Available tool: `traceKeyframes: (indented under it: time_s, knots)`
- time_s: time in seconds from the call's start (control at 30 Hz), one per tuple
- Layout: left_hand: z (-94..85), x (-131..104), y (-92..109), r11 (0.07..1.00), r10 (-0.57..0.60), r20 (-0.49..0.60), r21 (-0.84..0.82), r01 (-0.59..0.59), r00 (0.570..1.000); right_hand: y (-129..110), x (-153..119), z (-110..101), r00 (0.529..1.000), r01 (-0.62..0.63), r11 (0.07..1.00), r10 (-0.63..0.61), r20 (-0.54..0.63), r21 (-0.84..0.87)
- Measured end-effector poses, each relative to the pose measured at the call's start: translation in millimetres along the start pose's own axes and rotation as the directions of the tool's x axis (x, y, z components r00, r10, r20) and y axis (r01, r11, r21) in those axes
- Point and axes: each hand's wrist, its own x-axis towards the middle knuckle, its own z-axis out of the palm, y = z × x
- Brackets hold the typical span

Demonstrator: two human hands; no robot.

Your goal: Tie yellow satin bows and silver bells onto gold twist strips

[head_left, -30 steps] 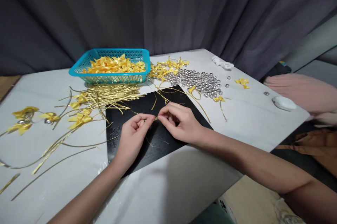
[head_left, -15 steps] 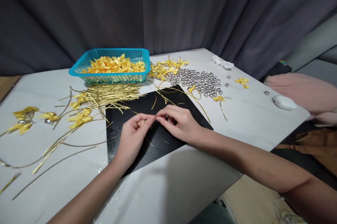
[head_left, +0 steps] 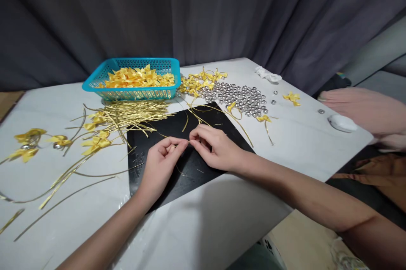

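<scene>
Over a black mat (head_left: pixel 190 177), my left hand (head_left: pixel 163 160) and my right hand (head_left: pixel 217 147) meet almost tip to tip. Both are closed in a pinch on a thin gold cord (head_left: pixel 163 136), which shows only in short bits beside the left fingers; the rest is hidden by them. A pile of gold cords (head_left: pixel 139 113) lies just beyond my left hand. Past my right hand are a heap of silver heart-shaped beads (head_left: pixel 244 98) and several yellow ribbon bows (head_left: pixel 203 81), some with cord tails.
A blue basket (head_left: pixel 139 95) full of yellow ribbon bows stands at the back left. Finished-looking bows (head_left: pixel 97 143) and loose cords cover the left of the white table (head_left: pixel 95 210). A white dish (head_left: pixel 342 123) and a crumpled white tissue (head_left: pixel 268 75) are on the right.
My right fingertips have shifted slightly to the right, opening a small gap from my left fingertips. The left hand has hardly moved.
</scene>
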Motion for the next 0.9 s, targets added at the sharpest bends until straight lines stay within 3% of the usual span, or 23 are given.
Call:
traceKeyframes:
  time_s: [0.43,0.9]
  knots:
    - [-0.3,0.1,1.6,0.999,-0.021,-0.021,-0.046,0.020,1.000,2.6,1.9,-1.4,0.998,-0.063,0.997,0.064,-0.026,0.048]
    - [-0.3,-0.3,2.9,0.999,-0.022,0.007,-0.029,0.022,1.000,5.3,2.1,0.6,0.997,-0.044,0.998,0.047,-0.064,0.055]
